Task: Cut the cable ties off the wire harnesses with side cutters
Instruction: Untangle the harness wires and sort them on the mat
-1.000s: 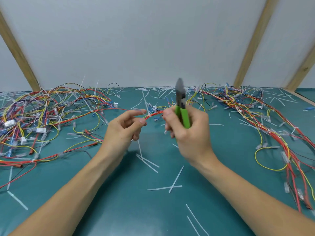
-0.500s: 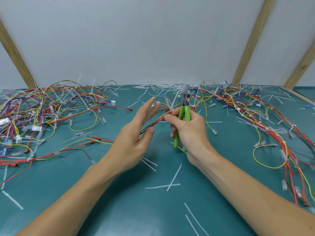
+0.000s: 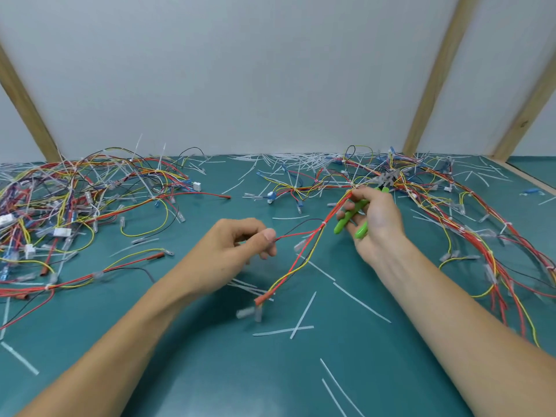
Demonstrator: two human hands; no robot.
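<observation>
My left hand (image 3: 231, 251) pinches 1 thin red wire (image 3: 296, 235); right hand (image 3: 371, 218) grips green-handled side cutters (image 3: 353, 218); I'd nip only the small white cable tie (image 3: 324, 224).

Both hands (image 3: 237, 248) (image 3: 376, 224) curled (arms outstretched).

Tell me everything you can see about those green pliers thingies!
The side cutters have two bright green handles that look plastic or rubber-coated, and a grey metal head, blurred, so its jaws cannot be read. The right hand grips them, fingers curled round the handles, above the green table. The handle ends point down towards the person, the head away into the wire harness that the same hand pinches.
</observation>
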